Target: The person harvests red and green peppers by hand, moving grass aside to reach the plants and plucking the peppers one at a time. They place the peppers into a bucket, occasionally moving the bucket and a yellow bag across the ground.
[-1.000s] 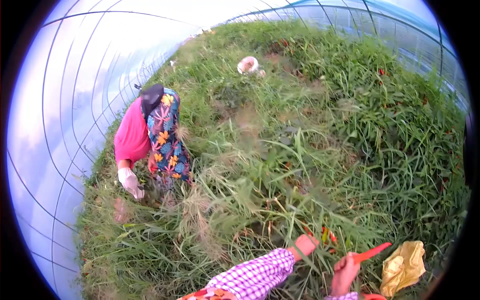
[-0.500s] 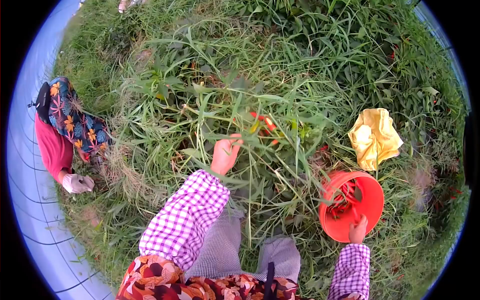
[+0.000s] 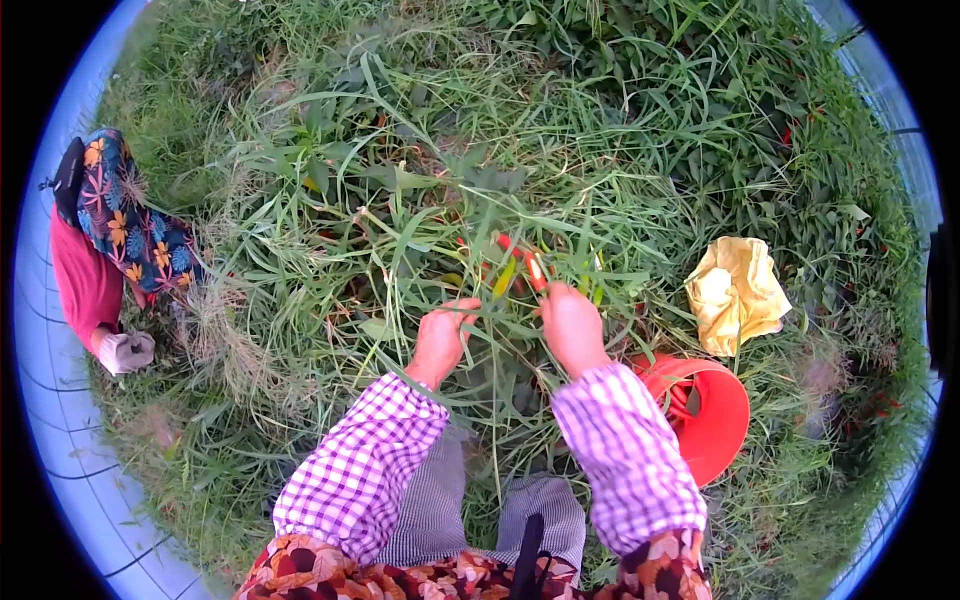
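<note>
Both bare hands are low over the tangled plants in front of me. My left hand (image 3: 443, 342) is closed in a pinch among grass blades and stems; what lies between its fingers is hidden. To its right, my right hand (image 3: 573, 328) has curled fingers at the lower end of a red chili pepper (image 3: 533, 264), which appears pinched at its tip. A yellow-green pepper (image 3: 504, 278) hangs between the two hands. Beside my right forearm, a red bucket (image 3: 728, 420) leans with its mouth tilted, and red chili peppers (image 3: 681, 398) are inside, partly covered by my sleeve.
A crumpled yellow cloth or bag (image 3: 738, 297) lies just beyond the bucket. At the far left another person (image 3: 88, 270) bends over the plants, with a gloved hand (image 3: 127, 352) low down. Tall grass (image 3: 330, 240) and leafy plants (image 3: 790, 160) cover the ground all round.
My right hand has left the bucket and moved up and left to the red pepper. My left hand stays in nearly the same spot. The view has shifted slightly.
</note>
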`<action>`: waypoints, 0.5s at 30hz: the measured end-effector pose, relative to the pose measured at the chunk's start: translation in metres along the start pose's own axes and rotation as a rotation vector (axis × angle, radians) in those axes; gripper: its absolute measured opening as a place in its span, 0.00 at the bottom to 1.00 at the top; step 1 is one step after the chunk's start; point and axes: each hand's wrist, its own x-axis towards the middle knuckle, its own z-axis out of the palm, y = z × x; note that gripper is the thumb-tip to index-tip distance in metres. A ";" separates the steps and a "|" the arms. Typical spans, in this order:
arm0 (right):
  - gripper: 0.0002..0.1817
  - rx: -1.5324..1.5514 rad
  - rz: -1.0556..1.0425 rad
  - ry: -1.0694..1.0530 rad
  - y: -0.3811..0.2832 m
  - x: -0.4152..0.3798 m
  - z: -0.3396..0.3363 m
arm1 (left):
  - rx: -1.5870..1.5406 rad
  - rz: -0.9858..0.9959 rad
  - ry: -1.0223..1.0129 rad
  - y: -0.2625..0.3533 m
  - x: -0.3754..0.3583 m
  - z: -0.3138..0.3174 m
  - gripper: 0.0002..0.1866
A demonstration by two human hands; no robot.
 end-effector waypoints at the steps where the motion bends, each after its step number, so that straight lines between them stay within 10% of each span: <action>1: 0.10 -0.061 0.059 -0.023 -0.003 0.016 0.009 | 0.026 0.023 0.007 -0.004 -0.001 0.001 0.12; 8: 0.20 -0.358 0.030 0.051 0.005 0.020 0.040 | -0.511 -0.390 0.028 0.001 -0.007 0.001 0.12; 11: 0.16 -0.393 -0.064 0.034 0.019 0.016 0.049 | 0.129 0.016 -0.054 0.023 -0.010 -0.008 0.12; 15: 0.06 -0.516 -0.164 0.212 0.011 0.010 0.050 | 0.155 0.037 -0.063 0.026 -0.007 -0.011 0.11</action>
